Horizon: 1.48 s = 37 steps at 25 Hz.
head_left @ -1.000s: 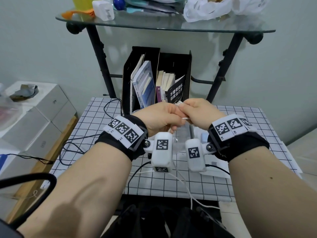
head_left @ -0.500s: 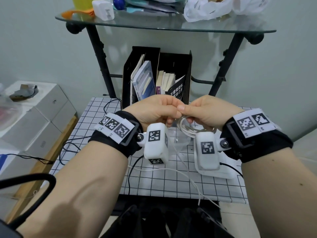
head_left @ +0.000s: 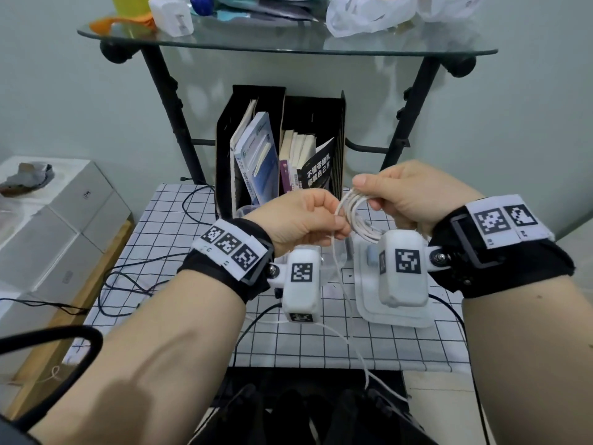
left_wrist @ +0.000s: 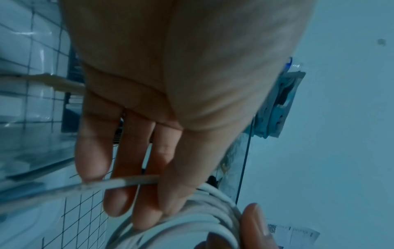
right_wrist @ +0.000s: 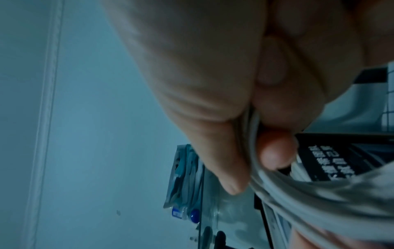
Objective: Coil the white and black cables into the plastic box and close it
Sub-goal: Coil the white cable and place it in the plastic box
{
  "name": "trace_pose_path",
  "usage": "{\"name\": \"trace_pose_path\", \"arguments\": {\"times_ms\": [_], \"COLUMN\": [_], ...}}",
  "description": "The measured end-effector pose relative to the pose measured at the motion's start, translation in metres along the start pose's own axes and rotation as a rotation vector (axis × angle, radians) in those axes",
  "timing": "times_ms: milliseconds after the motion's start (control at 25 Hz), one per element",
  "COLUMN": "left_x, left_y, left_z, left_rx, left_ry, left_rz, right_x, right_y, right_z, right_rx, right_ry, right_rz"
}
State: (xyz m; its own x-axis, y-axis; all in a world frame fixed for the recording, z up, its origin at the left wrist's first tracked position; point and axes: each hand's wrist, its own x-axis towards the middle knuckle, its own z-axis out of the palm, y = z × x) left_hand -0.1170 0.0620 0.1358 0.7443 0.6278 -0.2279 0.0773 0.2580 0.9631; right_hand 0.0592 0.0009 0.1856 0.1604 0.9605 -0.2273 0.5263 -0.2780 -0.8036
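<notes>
White cable [head_left: 354,213] coil pinched between both hands [head_left: 414,194].

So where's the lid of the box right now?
In the head view the lid lies flat on the checked table, right of centre, under the right hand.

White cable [head_left: 354,213]: thin, several loops bunched into a small coil, held up above counter [head_left: 179,226]; loose tail drops from coil, runs down across grid surface and off front edge. Black cable [head_left: 128,277]: thin, uncoiled, sprawled in loose curves over counter's left side. Plastic box [head_left: 340,261]: clear, open, mostly hidden under coil. Lid [head_left: 394,319]: translucent, flat on counter just right of box.
</notes>
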Motion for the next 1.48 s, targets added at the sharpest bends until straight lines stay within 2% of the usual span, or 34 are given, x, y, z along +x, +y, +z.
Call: {"name": "trace_pose_path", "arguments": {"times_ms": [240, 520, 760, 920, 1080, 1280, 1480], "left_x": [0.023, 0.049, 0.052, 0.042, 0.029, 0.003, -0.022], "left_y": [-0.005, -0.014, -0.008, 0.015, 0.035, 0.028, 0.013], "left_z": [0.024, 0.077, 0.108, 0.094, 0.063, 0.029, -0.003], "left_rx": [-0.018, -0.035, 0.067, -0.005, -0.102, -0.197, -0.232], "left_ry": [-0.024, -0.142, -0.248, -0.189, -0.137, 0.051, 0.131], "left_rz": [-0.044, -0.072, -0.111, 0.007, 0.142, 0.14, 0.071], "right_x": [-0.013, -0.049, -0.085, -0.095, -0.082, -0.055, -0.022], "right_y": [0.022, 0.053, 0.069, 0.051, 0.024, -0.003, -0.022], "right_z": [-0.017, -0.049, -0.059, -0.053, -0.04, -0.015, 0.012], "right_rx": [0.065, 0.042, 0.218, 0.472, 0.763, 1.046, 1.257], "right_ry": [0.06, 0.192, 0.248, 0.255, 0.133, 0.053, 0.137], "right_rz": [0.077, 0.17, 0.217, 0.137, -0.001, -0.038, -0.022]}}
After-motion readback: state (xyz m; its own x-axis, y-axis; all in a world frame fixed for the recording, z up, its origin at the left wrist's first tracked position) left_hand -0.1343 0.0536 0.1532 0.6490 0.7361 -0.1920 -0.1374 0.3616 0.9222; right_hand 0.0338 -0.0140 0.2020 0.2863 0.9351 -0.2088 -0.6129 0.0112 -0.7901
